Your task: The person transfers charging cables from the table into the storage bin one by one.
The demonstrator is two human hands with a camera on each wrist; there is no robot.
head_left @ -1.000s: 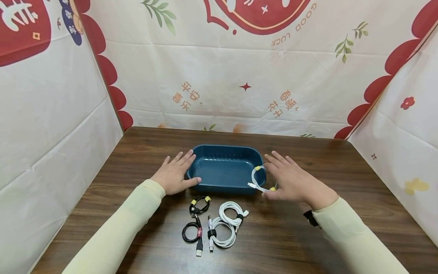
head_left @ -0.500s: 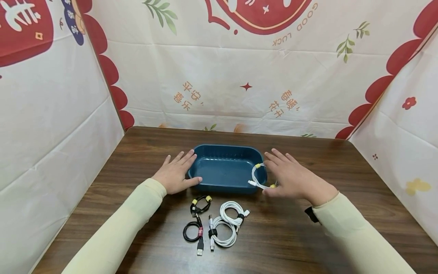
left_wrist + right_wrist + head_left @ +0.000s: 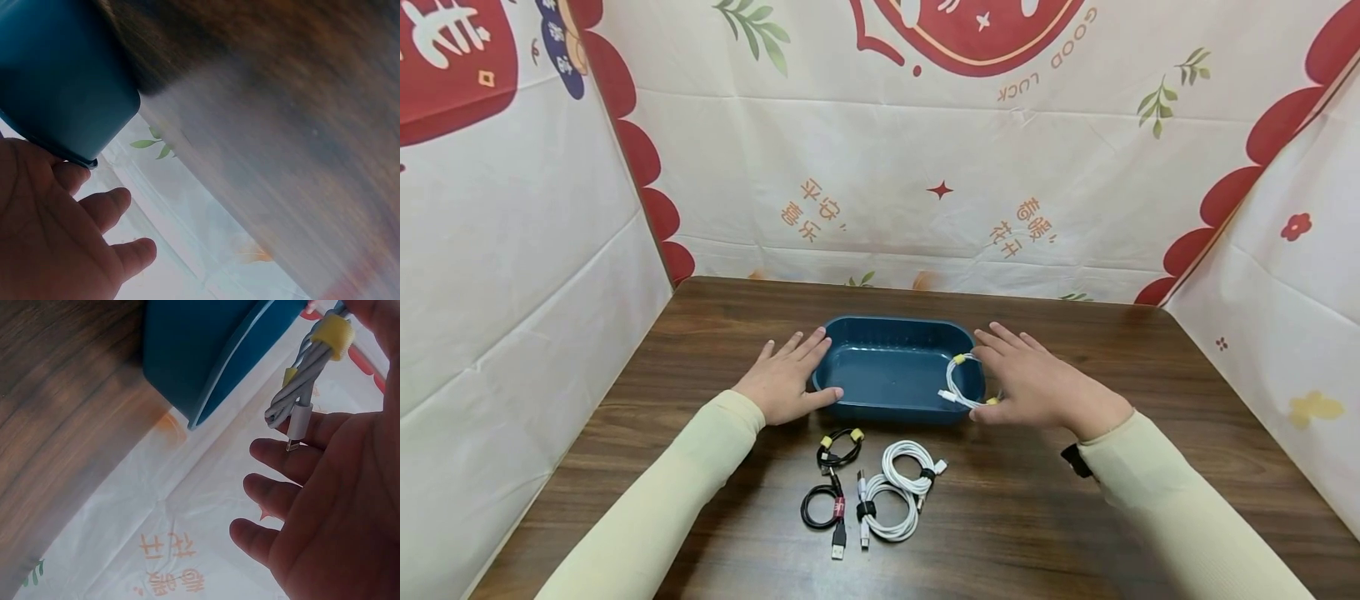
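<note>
A blue plastic bin (image 3: 880, 410) stands on the table. Its left end is touched by my left hand (image 3: 786, 385), whose fingers are spread and fairly straight; the left wrist view shows fingertips at the bin rim (image 3: 94, 164). My right hand (image 3: 1037, 385) pinches a coiled white charging cable (image 3: 952, 379) with yellow ties, just above the bin's right end. In the right wrist view, the cable (image 3: 303, 381) hangs by the thumb side, its metal plug pointing down past the other, outstretched fingers. Part of the coil is hidden behind the right hand in the head view.
In front of the bin lie a black cable with yellow ties (image 3: 826, 454), a black USB cable with a red tie (image 3: 819, 527), and two white coiled cables (image 3: 891, 533) touching each other. A printed cloth (image 3: 880, 150) encloses the wooden table (image 3: 1075, 517) behind and at the sides.
Over the last half second my right hand has shifted slightly left and away from me, bringing the white cable further over the bin. The left hand keeps its place.
</note>
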